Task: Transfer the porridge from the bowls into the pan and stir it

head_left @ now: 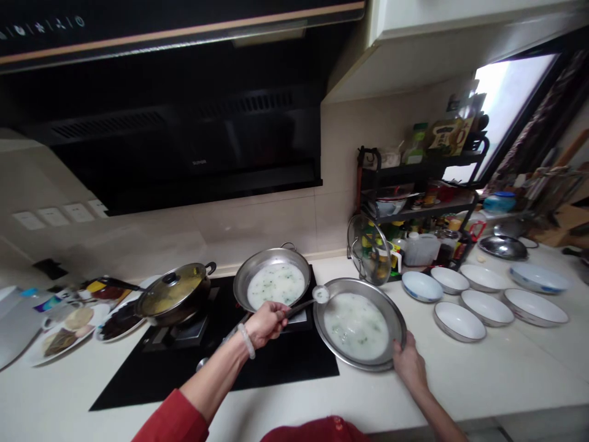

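Note:
My left hand is closed round the dark handle of a ladle. The ladle's bowl carries white soup with green bits and hangs over the left rim of a wide metal basin. In that basin is white soup with green flecks. My right hand grips the basin's right rim, with the fingers partly hidden beneath it. A metal wok with similar white soup stands on the cooktop, just behind my left hand.
A lidded pan sits on the left of the black cooktop. Several bowls stand on the right of the counter. A glass lid leans against a black rack. Plates of food lie far left.

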`<state>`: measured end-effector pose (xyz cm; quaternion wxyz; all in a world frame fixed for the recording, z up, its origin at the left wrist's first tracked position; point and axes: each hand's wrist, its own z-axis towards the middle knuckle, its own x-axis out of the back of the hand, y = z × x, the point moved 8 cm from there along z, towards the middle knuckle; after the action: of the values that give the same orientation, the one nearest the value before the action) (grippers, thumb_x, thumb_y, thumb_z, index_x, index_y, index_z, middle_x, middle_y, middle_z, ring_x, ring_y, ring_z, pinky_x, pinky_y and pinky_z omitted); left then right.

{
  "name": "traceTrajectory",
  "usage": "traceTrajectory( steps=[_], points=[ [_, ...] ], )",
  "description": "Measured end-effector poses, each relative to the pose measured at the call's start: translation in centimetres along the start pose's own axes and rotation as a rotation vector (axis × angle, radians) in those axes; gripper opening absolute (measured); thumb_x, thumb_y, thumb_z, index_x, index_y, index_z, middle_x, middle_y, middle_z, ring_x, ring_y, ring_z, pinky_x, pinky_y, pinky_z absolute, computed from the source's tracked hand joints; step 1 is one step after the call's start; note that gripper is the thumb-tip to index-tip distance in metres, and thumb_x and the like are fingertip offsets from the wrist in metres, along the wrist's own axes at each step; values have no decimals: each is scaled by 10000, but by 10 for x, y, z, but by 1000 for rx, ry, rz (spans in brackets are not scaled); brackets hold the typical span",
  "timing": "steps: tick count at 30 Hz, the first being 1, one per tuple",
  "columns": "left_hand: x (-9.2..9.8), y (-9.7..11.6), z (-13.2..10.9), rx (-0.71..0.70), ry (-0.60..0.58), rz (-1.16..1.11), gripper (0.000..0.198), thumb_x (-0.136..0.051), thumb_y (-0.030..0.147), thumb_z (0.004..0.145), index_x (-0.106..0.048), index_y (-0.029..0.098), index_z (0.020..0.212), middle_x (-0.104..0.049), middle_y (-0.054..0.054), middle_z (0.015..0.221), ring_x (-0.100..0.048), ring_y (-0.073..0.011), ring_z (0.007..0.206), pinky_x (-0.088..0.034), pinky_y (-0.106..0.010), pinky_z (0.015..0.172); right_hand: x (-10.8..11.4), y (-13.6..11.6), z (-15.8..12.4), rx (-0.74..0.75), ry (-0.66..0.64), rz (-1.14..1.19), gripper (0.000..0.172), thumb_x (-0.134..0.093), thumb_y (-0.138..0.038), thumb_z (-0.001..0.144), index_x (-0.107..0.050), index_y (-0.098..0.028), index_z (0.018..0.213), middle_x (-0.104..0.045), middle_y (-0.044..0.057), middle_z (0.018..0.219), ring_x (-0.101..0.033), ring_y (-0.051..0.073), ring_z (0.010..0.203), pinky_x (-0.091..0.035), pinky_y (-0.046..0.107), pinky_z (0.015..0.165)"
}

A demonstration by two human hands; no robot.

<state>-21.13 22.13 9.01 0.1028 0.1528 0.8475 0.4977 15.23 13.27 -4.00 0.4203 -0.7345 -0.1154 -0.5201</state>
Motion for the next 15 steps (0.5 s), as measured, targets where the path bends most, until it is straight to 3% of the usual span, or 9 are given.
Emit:
traceTrajectory(
  steps=[3, 5, 9, 11, 15],
  points=[
    [-20, -14, 7, 0, -8, 118, 212, -612, 342, 768, -534, 162, 847, -461, 79, 516, -258, -21, 345, -117, -187, 399, 1, -1, -1, 5, 6, 10, 549, -274, -314, 904, -343, -31, 1370, -685, 208, 983, -673, 310, 849, -492, 403, 773],
    [-29, -16, 10, -78, 25, 290, 125, -557, 286, 804, -559, 162, 804, -457, 67, 505, -286, -41, 365, -169, -200, 414, 2, -2, -1, -3, 2, 12, 551, -276, -308, 905, -337, -22, 1372, -685, 210, 979, -673, 309, 857, -491, 399, 779],
    [-53, -5, 4, -455, 40, 729, 151, -492, 94, 781, -579, 173, 687, -485, 13, 533, -433, -104, 491, -300, -242, 529, 4, -4, -3, -10, -19, 3, 552, -266, -303, 910, -324, -20, 1380, -683, 204, 995, -672, 303, 871, -487, 394, 797],
    [-61, -6, 1, -574, 35, 861, 188, -490, 26, 734, -597, 180, 744, -504, -8, 578, -488, -138, 555, -321, -260, 575, 5, -5, -4, -12, -25, -6, 553, -259, -307, 913, -323, -18, 1380, -679, 203, 1006, -670, 300, 884, -484, 390, 807],
    [-60, -9, 0, -633, 41, 954, 312, -484, -20, 688, -606, 175, 899, -540, -43, 662, -528, -171, 613, -333, -274, 601, 6, -5, -5, -15, -25, -6, 549, -266, -305, 912, -323, -27, 1382, -681, 195, 998, -669, 293, 894, -484, 380, 810]
  ],
)
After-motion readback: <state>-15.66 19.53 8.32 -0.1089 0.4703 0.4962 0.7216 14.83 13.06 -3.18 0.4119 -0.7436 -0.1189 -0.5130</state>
